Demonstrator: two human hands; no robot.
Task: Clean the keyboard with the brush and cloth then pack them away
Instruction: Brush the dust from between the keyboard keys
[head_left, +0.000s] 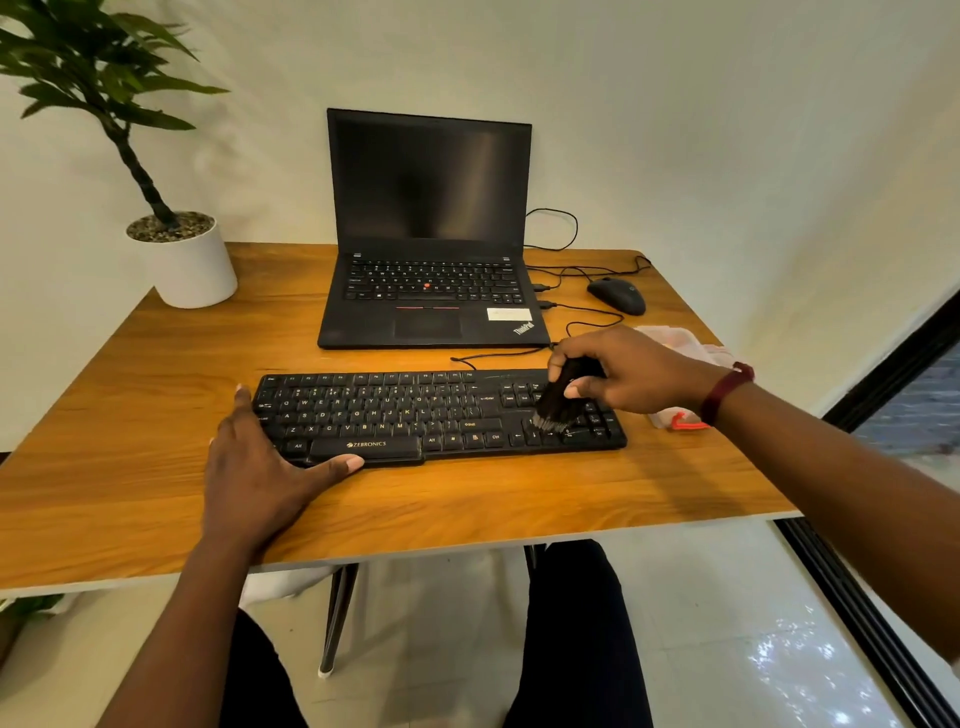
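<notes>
A black keyboard (415, 410) lies across the middle of the wooden table (156, 395). My right hand (628, 369) is shut on a black brush (558, 402), whose bristles touch the keys near the arrow cluster at the keyboard's right end. My left hand (260, 457) lies flat against the keyboard's left front corner, fingers spread, thumb along the front edge below the space bar. Behind my right wrist is a clear pouch (691, 348) with an orange-red zip end, and something pale shows inside it. I cannot pick out the cloth clearly.
An open black laptop (431, 291) stands behind the keyboard, screen dark. A black mouse (618, 295) and cables lie at the back right. A white plant pot (192, 265) sits on the back left corner. The table's right edge runs close to my right forearm.
</notes>
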